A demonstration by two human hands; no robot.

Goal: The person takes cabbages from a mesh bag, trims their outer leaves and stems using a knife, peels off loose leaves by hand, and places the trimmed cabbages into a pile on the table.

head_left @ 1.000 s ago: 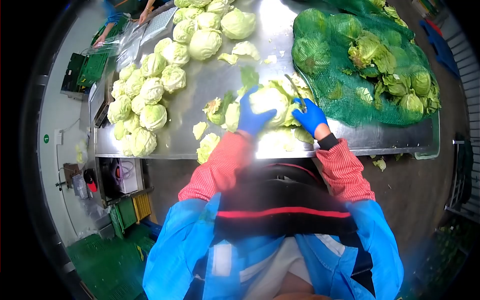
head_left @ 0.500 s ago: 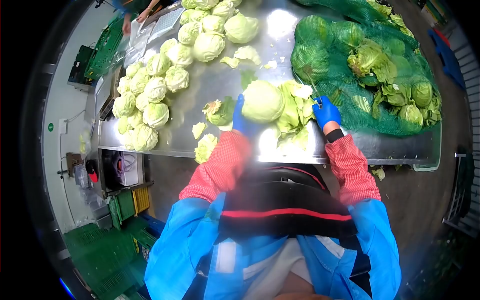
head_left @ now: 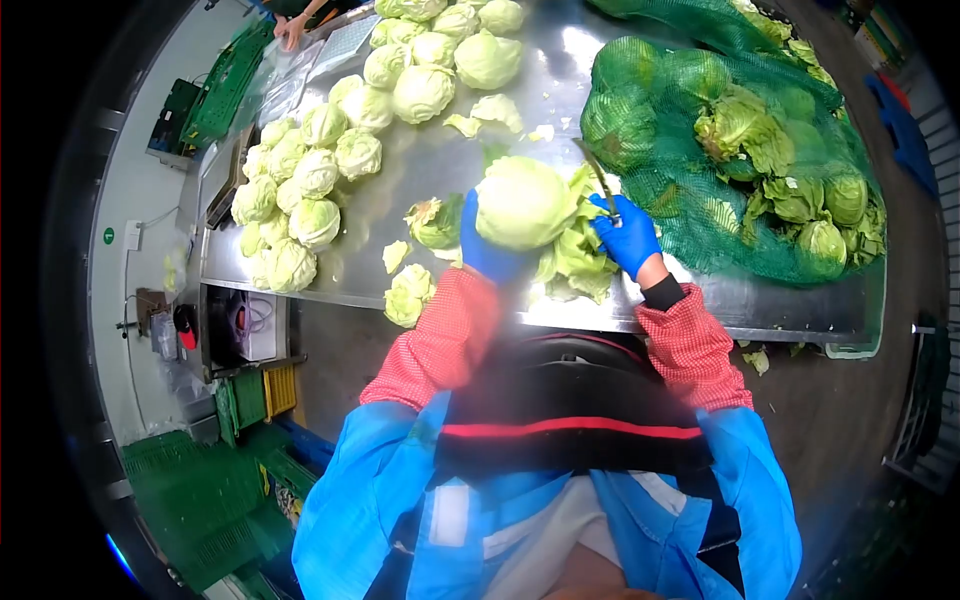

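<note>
My left hand [head_left: 485,243], in a blue glove, holds a pale green cabbage head [head_left: 522,202] from its left and underside. A curved knife [head_left: 598,172] is gripped in my blue-gloved right hand [head_left: 627,236], its blade pointing up and away from me. Loose outer leaves [head_left: 580,262] lie between the cabbage and my right hand. Left of my left hand rests a darker cabbage piece [head_left: 434,222] with a browned end. Cut leaves [head_left: 409,295] lie at the table's front edge.
Many trimmed heads [head_left: 314,174] are piled on the left of the metal table [head_left: 370,275]. A green net bag [head_left: 690,170] of untrimmed heads covers the right side. Another person's hand [head_left: 291,30] shows at the top left. Green crates [head_left: 228,90] stand beyond the table.
The knife in my right hand swung away from me, and that hand shifted left from half a second ago. The cabbage in my left hand stands clearer of the leaves than one second ago.
</note>
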